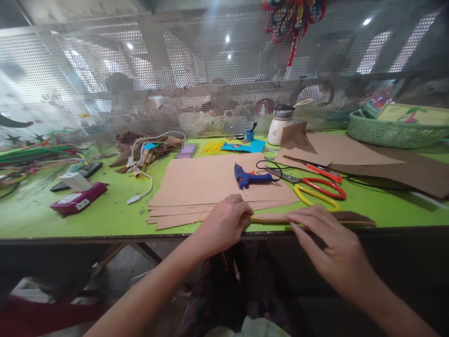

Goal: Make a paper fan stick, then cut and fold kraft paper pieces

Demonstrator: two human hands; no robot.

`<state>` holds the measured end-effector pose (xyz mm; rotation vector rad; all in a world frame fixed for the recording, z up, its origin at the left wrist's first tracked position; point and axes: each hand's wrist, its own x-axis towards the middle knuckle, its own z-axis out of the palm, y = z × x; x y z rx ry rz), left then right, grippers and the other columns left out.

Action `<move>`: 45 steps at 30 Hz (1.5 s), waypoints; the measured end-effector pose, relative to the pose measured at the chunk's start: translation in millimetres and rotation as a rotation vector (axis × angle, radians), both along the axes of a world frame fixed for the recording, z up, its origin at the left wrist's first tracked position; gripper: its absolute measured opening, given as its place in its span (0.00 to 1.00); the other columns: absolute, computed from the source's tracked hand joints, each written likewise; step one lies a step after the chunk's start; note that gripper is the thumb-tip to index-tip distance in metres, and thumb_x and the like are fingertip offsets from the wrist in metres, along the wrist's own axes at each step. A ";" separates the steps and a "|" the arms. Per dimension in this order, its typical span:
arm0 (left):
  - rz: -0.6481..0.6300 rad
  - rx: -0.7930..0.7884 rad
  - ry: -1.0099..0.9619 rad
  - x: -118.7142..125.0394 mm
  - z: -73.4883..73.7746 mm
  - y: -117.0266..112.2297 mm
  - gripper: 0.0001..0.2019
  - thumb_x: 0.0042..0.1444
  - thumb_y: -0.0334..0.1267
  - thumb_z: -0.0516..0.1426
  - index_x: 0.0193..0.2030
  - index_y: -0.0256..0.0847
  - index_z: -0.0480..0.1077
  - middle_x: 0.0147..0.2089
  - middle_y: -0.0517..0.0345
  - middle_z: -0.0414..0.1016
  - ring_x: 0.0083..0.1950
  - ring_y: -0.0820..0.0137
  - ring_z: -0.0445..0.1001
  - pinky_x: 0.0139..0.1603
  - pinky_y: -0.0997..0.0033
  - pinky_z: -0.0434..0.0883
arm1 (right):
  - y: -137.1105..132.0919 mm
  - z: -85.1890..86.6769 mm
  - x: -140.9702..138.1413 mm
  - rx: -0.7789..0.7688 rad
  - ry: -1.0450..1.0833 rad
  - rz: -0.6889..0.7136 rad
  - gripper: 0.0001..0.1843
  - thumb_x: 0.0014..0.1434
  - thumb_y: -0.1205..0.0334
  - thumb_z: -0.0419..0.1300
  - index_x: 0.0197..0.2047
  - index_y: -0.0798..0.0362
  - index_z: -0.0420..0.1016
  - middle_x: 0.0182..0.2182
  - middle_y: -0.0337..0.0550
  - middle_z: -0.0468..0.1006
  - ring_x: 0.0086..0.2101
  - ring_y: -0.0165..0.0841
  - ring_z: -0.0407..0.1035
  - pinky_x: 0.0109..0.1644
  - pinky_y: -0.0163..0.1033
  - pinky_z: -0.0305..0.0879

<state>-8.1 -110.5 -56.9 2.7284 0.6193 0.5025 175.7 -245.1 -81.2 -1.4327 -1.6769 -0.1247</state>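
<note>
A thin roll of brown paper (pixel 271 218) lies along the front edge of the table, with yellow string at its left end. My left hand (pixel 226 220) is closed at that end, its fingertips pinching the yellow string (pixel 257 218). My right hand (pixel 328 238) holds the roll between thumb and outstretched fingers. A darker brown end (pixel 356 218) shows beyond that hand. Just behind them lie scissors (pixel 317 194) with one yellow and one red handle. A blue glue gun (pixel 250 178) rests on a stack of brown paper sheets (pixel 196 180).
A red-handled tool (pixel 324 172) lies behind the scissors. At the left are a purple power strip (pixel 79 199) with a white plug and a white USB cable (pixel 149 182). A white jug (pixel 278 126) stands at the back, and a green basket (pixel 396 131) at the right.
</note>
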 end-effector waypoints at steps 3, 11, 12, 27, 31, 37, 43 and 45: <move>0.003 0.062 -0.040 -1.4 -5.9 -4.3 0.06 0.57 0.28 0.51 0.36 0.37 0.69 0.36 0.54 0.66 0.39 0.68 0.65 0.38 0.70 0.63 | 13.1 1.4 4.5 -0.073 -0.267 0.027 0.12 0.59 0.68 0.55 0.47 0.55 0.71 0.45 0.51 0.72 0.47 0.43 0.63 0.52 0.52 0.59; 0.008 0.257 -0.024 4.0 -8.0 -5.3 0.10 0.57 0.25 0.48 0.38 0.36 0.68 0.38 0.51 0.65 0.42 0.65 0.61 0.40 0.66 0.64 | 34.7 -7.2 13.3 -0.185 -0.231 0.107 0.09 0.62 0.70 0.51 0.44 0.55 0.69 0.38 0.48 0.72 0.40 0.37 0.64 0.45 0.45 0.63; -0.001 0.251 -0.035 4.8 -6.2 -3.9 0.09 0.57 0.25 0.48 0.38 0.36 0.68 0.38 0.51 0.65 0.42 0.65 0.61 0.40 0.66 0.64 | 35.9 -5.7 15.7 -0.170 -0.221 0.117 0.09 0.62 0.69 0.52 0.44 0.55 0.69 0.37 0.47 0.72 0.40 0.37 0.64 0.44 0.44 0.63; 0.221 0.074 -0.325 -41.7 49.1 21.2 0.08 0.57 0.37 0.54 0.40 0.38 0.72 0.36 0.54 0.71 0.38 0.69 0.67 0.39 0.69 0.63 | 86.6 125.3 -18.3 0.098 -0.714 0.264 0.10 0.61 0.69 0.52 0.36 0.55 0.75 0.37 0.49 0.74 0.41 0.38 0.64 0.45 0.45 0.59; 0.290 -0.533 -0.550 -56.4 45.7 26.3 0.10 0.54 0.42 0.58 0.36 0.36 0.73 0.33 0.56 0.73 0.35 0.71 0.68 0.37 0.72 0.63 | 85.9 127.6 -41.2 0.297 -0.390 0.265 0.09 0.61 0.67 0.53 0.37 0.57 0.74 0.39 0.49 0.74 0.42 0.37 0.65 0.47 0.43 0.61; 0.203 -1.285 -0.920 -60.0 26.1 18.9 0.12 0.47 0.40 0.64 0.35 0.33 0.74 0.33 0.53 0.73 0.35 0.74 0.71 0.35 0.78 0.65 | 117.1 74.8 -37.8 -0.065 -0.032 0.262 0.14 0.62 0.62 0.52 0.28 0.56 0.75 0.26 0.43 0.74 0.29 0.32 0.67 0.35 0.38 0.62; 0.268 -1.362 -0.994 -63.5 19.1 22.5 0.10 0.46 0.36 0.64 0.33 0.33 0.71 0.33 0.55 0.72 0.31 0.75 0.73 0.26 0.81 0.65 | 148.8 47.6 -31.2 -0.255 0.087 0.321 0.16 0.60 0.57 0.53 0.27 0.57 0.74 0.24 0.41 0.74 0.26 0.31 0.68 0.31 0.36 0.62; 0.290 -1.363 -1.014 -64.6 18.9 25.6 0.10 0.46 0.36 0.65 0.33 0.33 0.70 0.32 0.57 0.71 0.29 0.76 0.72 0.25 0.81 0.65 | 152.5 44.6 -33.7 -0.280 0.097 0.347 0.16 0.60 0.56 0.53 0.27 0.57 0.74 0.23 0.41 0.74 0.26 0.31 0.68 0.31 0.36 0.62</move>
